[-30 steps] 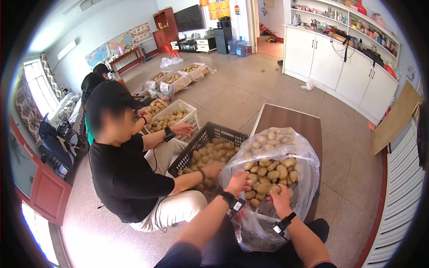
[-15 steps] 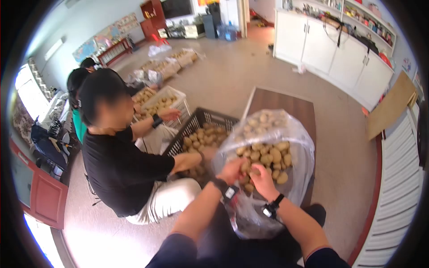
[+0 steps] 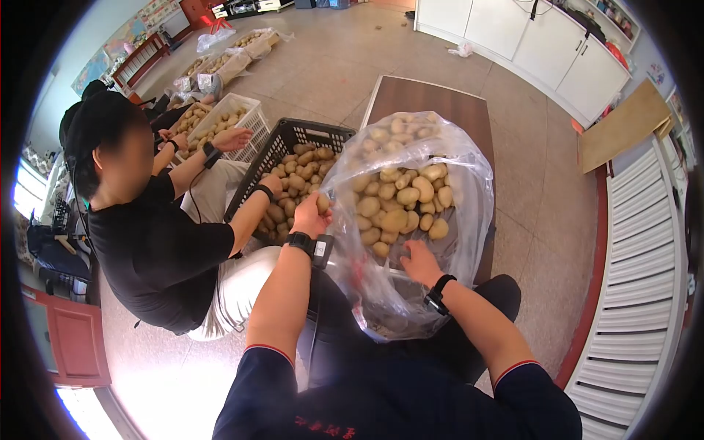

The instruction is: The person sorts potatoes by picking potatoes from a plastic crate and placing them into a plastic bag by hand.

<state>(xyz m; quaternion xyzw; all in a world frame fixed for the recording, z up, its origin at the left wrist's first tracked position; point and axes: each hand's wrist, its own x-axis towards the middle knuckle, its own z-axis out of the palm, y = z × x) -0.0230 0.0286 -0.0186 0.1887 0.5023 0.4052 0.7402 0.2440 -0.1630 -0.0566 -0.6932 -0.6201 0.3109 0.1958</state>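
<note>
My left hand (image 3: pixel 313 216) is closed on a potato (image 3: pixel 323 202), between the clear plastic bag and the black crate. My right hand (image 3: pixel 422 264) is inside the mouth of the bag, just below the potatoes there, with its fingers loosely apart and nothing visible in them. The clear plastic bag (image 3: pixel 477 180) lies with its mouth towards me, and many potatoes (image 3: pixel 392 202) are heaped inside. To its left stands the black plastic crate (image 3: pixel 319 127), part full of potatoes (image 3: pixel 297 176).
Beside me on the left sits a person in a black shirt (image 3: pixel 154 249), one hand over the black crate. A white crate (image 3: pixel 257 128) of potatoes stands beyond. The bag rests on a brown board (image 3: pixel 433 95). A white radiator (image 3: pixel 623 279) lines the right wall.
My left hand has moved left, out of the bag towards the black crate, with a potato. My right hand has separated from it and stays at the bag's mouth. The view has tilted down.
</note>
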